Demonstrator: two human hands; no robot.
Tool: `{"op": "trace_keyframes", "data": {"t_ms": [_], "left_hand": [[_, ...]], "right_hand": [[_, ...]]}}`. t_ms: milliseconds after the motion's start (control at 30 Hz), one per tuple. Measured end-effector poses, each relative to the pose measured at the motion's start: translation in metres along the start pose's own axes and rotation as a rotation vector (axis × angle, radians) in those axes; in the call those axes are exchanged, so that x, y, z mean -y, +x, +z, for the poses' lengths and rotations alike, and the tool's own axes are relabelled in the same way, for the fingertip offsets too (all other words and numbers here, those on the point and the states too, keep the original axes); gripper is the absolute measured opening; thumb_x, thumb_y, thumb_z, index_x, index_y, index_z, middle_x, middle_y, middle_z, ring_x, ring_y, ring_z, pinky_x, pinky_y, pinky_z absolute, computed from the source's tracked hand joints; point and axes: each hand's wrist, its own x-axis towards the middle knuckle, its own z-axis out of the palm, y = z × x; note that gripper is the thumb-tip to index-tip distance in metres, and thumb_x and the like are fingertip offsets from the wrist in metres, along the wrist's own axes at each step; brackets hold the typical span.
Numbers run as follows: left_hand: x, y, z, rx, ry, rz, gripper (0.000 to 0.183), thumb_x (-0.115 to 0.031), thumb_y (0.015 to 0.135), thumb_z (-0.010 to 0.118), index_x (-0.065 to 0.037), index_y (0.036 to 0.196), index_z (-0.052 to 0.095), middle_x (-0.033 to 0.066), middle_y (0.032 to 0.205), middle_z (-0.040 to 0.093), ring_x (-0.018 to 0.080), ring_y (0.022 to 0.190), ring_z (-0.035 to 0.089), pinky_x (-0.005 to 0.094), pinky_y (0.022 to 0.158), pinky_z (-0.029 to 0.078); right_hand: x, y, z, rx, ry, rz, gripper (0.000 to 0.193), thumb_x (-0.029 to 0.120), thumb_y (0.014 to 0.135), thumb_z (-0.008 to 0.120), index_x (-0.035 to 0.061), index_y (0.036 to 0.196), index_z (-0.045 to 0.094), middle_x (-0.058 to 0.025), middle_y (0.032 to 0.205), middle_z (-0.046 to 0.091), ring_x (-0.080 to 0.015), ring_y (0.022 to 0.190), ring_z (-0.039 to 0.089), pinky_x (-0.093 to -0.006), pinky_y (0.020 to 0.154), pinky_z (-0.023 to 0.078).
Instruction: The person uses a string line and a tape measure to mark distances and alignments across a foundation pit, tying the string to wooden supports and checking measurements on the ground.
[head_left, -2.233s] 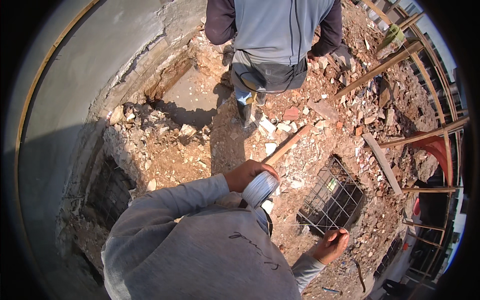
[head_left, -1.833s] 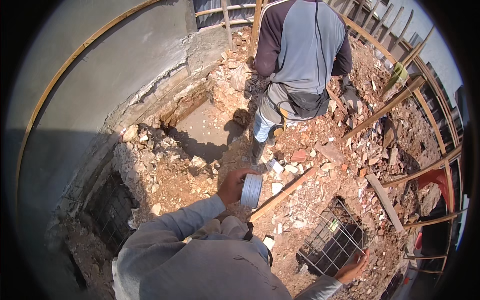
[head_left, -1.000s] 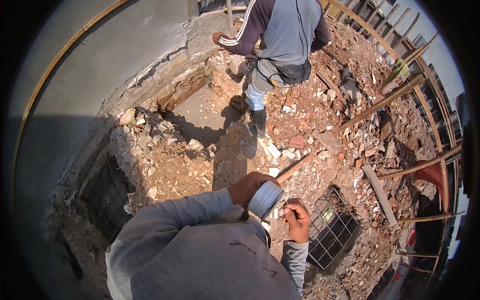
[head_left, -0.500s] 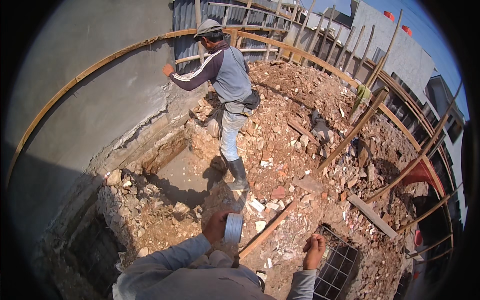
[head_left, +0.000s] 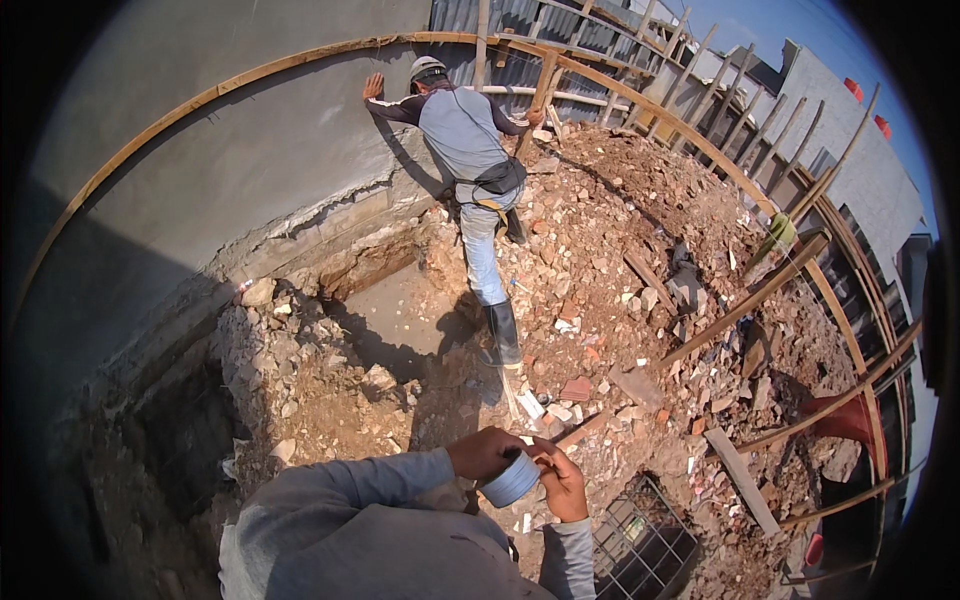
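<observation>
My left hand (head_left: 484,453) is closed around a spool of light blue string (head_left: 511,482), held low in front of my body. Right beside it, my right hand (head_left: 563,483) has its fingers pinched together at the spool's upper right rim. Whatever thin thing those fingers pinch is too small to make out. Both grey sleeves reach in from the lower edge.
A co-worker (head_left: 465,150) leans on the grey wall (head_left: 290,160) beyond a pit (head_left: 400,310). Rubble (head_left: 590,270) covers the ground. A steel bar cage (head_left: 645,540) sits in a hole at lower right. Wooden rails (head_left: 680,125) and a slanted pole (head_left: 750,298) surround the site.
My right hand has moved left to the spool, and the spool has tilted and shifted right. The co-worker has turned away, with one hand on the wall and the other on a wooden post.
</observation>
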Motion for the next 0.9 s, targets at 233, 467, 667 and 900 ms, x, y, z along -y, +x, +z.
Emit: {"op": "trace_keyframes", "data": {"t_ms": [233,467,667,900], "left_hand": [[-0.001,-0.013,-0.001,-0.078,-0.047,-0.121,0.023,-0.012,0.090,0.064,-0.004,0.111,0.069,0.0115,0.101,0.073,0.0168,0.093,0.068,0.0342,0.082,0.052],[0.024,-0.016,-0.023,-0.566,-0.508,-0.088,0.021,-0.006,0.091,0.063,-0.003,0.111,0.068,0.0067,0.096,0.072,0.0145,0.085,0.068,0.0290,0.075,0.055],[0.023,-0.036,-0.077,-0.382,0.216,-0.216,0.021,-0.005,0.089,0.063,-0.006,0.109,0.070,0.0106,0.098,0.073,0.0195,0.090,0.070,0.0317,0.079,0.054],[0.028,-0.038,-0.070,-0.277,-0.630,-0.078,0.021,-0.010,0.092,0.065,-0.003,0.112,0.067,0.0137,0.103,0.072,0.0226,0.088,0.071,0.0344,0.080,0.058]], "right_hand": [[0.014,0.000,-0.021,0.037,-0.265,-0.046,0.017,0.004,0.089,0.067,-0.0027,0.105,0.069,-0.0089,0.087,0.065,-0.0157,0.078,0.061,-0.0279,0.071,0.048],[0.017,0.003,-0.028,0.244,-0.284,-0.068,0.014,0.009,0.084,0.076,-0.0014,0.092,0.072,-0.0094,0.077,0.061,-0.0216,0.072,0.057,-0.0331,0.065,0.045],[-0.004,-0.010,-0.062,-0.237,-0.004,-0.161,0.010,0.009,0.088,0.071,0.0013,0.084,0.066,-0.0080,0.094,0.061,-0.0146,0.074,0.055,-0.0316,0.067,0.047],[-0.077,-0.012,-0.092,-0.787,0.094,0.138,0.016,0.015,0.095,0.065,0.0036,0.085,0.064,-0.0036,0.094,0.061,-0.0078,0.068,0.053,-0.0238,0.058,0.045]]}}
